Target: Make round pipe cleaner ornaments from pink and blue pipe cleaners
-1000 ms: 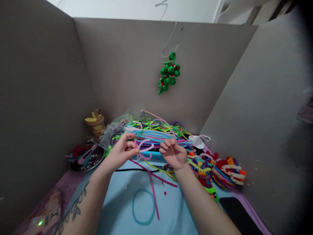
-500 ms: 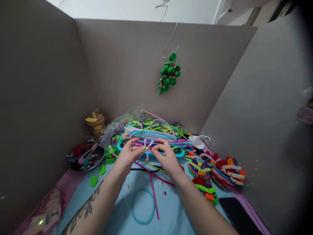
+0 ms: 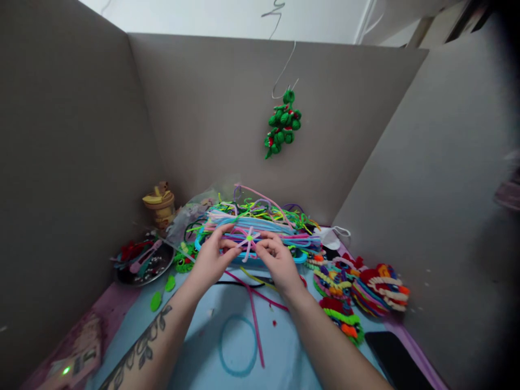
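pink-and-lilac star-shaped pipe-cleaner flower [image 3: 249, 238] is raised between the hands, before the heaped multicoloured pipe cleaners [image 3: 260, 223]. left hand [image 3: 212, 259]: grip narrow, pinching its left side. right hand [image 3: 279, 262]: grip likewise, right side. thin light-blue fuzzy ring [image 3: 239, 374] lies nearer, on the blue-covered desk [image 3: 195, 346].

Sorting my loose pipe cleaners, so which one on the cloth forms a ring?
The light-blue pipe cleaner; the pink ones and yellow one lie unlooped.

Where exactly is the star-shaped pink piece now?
In the head view, the pink piece is below the middle, held between left hand and right hand, in front of the blue tray.
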